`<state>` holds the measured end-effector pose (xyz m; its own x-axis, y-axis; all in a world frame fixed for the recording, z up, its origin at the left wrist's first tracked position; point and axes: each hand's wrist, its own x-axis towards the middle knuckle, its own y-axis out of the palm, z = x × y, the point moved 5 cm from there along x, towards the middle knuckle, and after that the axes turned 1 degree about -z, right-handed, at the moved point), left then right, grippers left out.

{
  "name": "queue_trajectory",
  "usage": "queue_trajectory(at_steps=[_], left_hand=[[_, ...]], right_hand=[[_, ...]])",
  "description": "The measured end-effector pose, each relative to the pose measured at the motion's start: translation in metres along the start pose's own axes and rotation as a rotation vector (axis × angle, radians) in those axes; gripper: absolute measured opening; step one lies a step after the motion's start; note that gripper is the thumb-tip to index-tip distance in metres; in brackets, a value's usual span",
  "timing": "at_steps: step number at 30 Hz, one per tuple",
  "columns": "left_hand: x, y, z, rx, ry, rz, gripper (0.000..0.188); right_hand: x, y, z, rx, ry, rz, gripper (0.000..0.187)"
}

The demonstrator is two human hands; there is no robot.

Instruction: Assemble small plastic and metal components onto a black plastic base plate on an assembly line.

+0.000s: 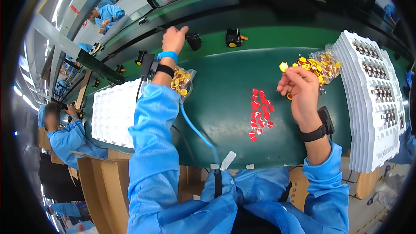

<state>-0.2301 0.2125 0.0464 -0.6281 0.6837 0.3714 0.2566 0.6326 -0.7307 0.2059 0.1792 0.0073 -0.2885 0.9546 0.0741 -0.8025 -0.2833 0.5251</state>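
My right hand [299, 87] is closed in a pinch at a small yellow disc-like piece [283, 66] with a pale top. Behind it spreads a pile of yellow pieces [318, 69], partly in a clear bag. My left hand [174, 40] is stretched over the green belt, its fingers curled and mostly hidden. Just right of its fingertips is a small black part [193, 41]; I cannot tell whether they touch. Another black part [234, 37], with a yellow face and an orange tab, sits farther right. Several red round pieces [261, 112] lie scattered between my arms.
Stacked white trays [372, 104] holding metal parts stand at the right; another white tray [113, 115] is at the left. A bag of yellow pieces [182, 81] lies beside my left forearm. A blue cord [197, 131] crosses the green tabletop [221, 78]. A co-worker [71, 136] is at far left.
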Motion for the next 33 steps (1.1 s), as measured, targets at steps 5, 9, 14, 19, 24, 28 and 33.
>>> queue_trajectory(at_steps=[5,9,14,19,24,28,33], left_hand=[[-0.018,0.037,-0.004,-0.225,-0.198,0.600,0.042],[-0.076,0.014,-0.063,-0.510,-0.051,0.693,0.026],[-0.204,-0.008,-0.114,-1.032,-0.166,0.905,0.023],[-0.253,-0.001,-0.112,-1.198,-0.243,1.011,0.012],[-0.261,0.005,-0.107,-0.894,0.059,1.016,0.021],[-0.267,0.005,-0.109,-0.816,0.133,1.054,0.021],[-0.268,-0.001,-0.111,-0.749,0.226,1.028,0.024]], right_hand=[[0.002,-0.006,-0.008,-0.080,-0.005,-0.012,0.011],[-0.004,0.002,-0.008,-0.135,0.049,0.035,0.012],[-0.015,0.016,0.002,-0.126,0.010,0.190,0.011],[-0.021,0.027,0.000,-0.184,-0.014,0.322,0.008],[-0.035,0.044,-0.008,-0.597,-0.027,0.506,0.009],[-0.037,0.049,-0.013,-0.724,-0.066,0.583,0.008],[-0.039,0.045,-0.017,-0.692,0.001,0.544,0.009]])
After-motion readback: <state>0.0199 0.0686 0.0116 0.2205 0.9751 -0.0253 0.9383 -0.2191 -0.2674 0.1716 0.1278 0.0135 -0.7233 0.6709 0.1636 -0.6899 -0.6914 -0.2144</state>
